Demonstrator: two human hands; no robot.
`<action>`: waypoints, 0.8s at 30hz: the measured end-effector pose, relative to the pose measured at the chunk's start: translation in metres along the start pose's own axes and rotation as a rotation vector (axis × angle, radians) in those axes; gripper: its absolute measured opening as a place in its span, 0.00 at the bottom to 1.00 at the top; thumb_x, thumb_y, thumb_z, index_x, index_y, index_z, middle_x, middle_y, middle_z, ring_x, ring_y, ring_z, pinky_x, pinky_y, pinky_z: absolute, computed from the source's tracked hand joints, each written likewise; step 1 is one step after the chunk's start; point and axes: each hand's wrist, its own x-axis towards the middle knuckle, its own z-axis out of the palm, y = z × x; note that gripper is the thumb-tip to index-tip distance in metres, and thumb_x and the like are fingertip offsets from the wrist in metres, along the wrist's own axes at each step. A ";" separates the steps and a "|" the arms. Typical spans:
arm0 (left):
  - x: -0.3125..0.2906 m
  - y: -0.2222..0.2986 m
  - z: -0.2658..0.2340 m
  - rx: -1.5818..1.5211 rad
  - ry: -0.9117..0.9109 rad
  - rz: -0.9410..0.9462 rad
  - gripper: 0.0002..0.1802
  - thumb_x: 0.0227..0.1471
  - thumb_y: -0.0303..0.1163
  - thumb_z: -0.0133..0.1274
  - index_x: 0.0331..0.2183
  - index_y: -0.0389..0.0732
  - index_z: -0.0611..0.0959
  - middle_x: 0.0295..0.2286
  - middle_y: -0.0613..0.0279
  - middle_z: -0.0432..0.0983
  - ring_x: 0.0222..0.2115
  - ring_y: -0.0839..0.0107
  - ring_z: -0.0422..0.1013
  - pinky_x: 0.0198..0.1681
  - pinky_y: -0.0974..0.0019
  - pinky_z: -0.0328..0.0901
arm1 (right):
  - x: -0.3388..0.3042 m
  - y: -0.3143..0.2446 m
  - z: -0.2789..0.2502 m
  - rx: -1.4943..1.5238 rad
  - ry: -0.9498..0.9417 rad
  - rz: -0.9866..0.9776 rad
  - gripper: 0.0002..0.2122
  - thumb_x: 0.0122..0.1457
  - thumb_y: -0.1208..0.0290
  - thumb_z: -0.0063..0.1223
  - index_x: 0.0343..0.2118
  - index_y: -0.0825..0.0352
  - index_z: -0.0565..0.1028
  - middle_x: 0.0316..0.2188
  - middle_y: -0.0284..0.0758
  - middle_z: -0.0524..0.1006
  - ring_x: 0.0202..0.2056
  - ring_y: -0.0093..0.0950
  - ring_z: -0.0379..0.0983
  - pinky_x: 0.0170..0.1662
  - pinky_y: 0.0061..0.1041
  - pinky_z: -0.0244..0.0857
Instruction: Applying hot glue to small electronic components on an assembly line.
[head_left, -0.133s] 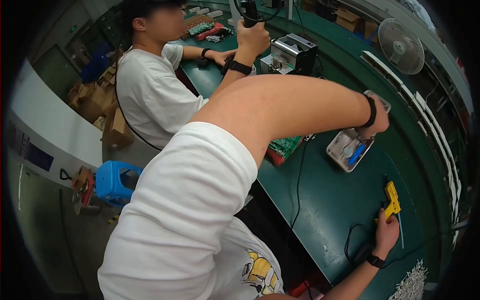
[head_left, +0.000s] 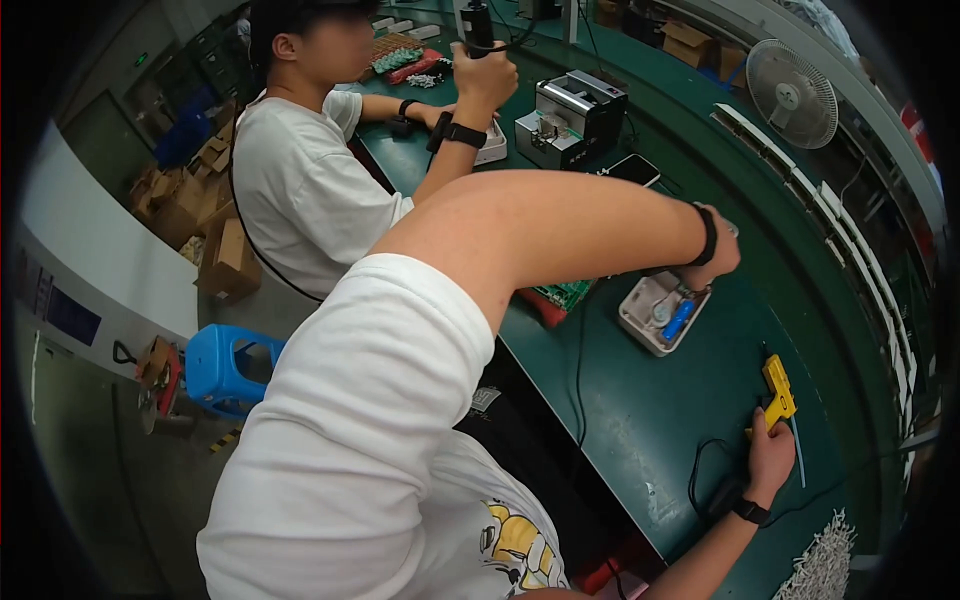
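Okay, head view only. Left hand (head_left: 712, 262) sits centre-right of frame, reaching over a small grey tray fixture (head_left: 655, 315) that carries a blue cylinder (head_left: 678, 320); the fingers are curled down at the tray's upper edge, but whether they grip anything cannot be told, as the wrist hides them. Right hand (head_left: 768, 458), lower right, is closed around the handle of a yellow hand tool (head_left: 777, 390) lying on the green bench (head_left: 640, 440), a black cable (head_left: 700, 470) looping beside it. A green circuit board (head_left: 562, 293) peeks out below the forearm.

Handling guess: the tool looks like light rigid plastic, best held by the handle, and its cord may drag. The tray looks light and stiff; take it by the rim, since the cylinder could roll out.

Upper frame: a co-worker in white holds a black tool (head_left: 478, 25) upright. A white fan (head_left: 792, 92) stands at upper right, a blue stool (head_left: 228, 365) at lower left.
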 end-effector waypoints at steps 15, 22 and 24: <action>-0.159 0.099 0.050 -0.210 0.583 -0.020 0.17 0.48 0.43 0.65 0.36 0.41 0.83 0.45 0.57 0.76 0.48 0.61 0.72 0.42 0.61 0.68 | -0.004 -0.004 -0.012 -0.057 -0.015 0.057 0.30 0.59 0.39 0.61 0.22 0.67 0.74 0.20 0.43 0.77 0.25 0.41 0.76 0.31 0.41 0.66; -0.169 0.115 0.054 -0.188 0.636 -0.077 0.16 0.44 0.41 0.65 0.33 0.41 0.84 0.50 0.55 0.75 0.54 0.58 0.70 0.53 0.56 0.65 | -0.006 0.001 -0.015 -0.062 -0.022 0.107 0.30 0.57 0.37 0.61 0.22 0.66 0.72 0.23 0.42 0.78 0.29 0.43 0.78 0.32 0.41 0.68; -0.167 0.123 0.056 -0.238 0.645 -0.043 0.19 0.44 0.42 0.66 0.36 0.40 0.84 0.52 0.53 0.74 0.56 0.56 0.68 0.55 0.55 0.64 | -0.007 0.002 -0.014 -0.068 -0.006 0.124 0.30 0.57 0.37 0.62 0.22 0.66 0.73 0.23 0.42 0.79 0.29 0.43 0.78 0.33 0.41 0.68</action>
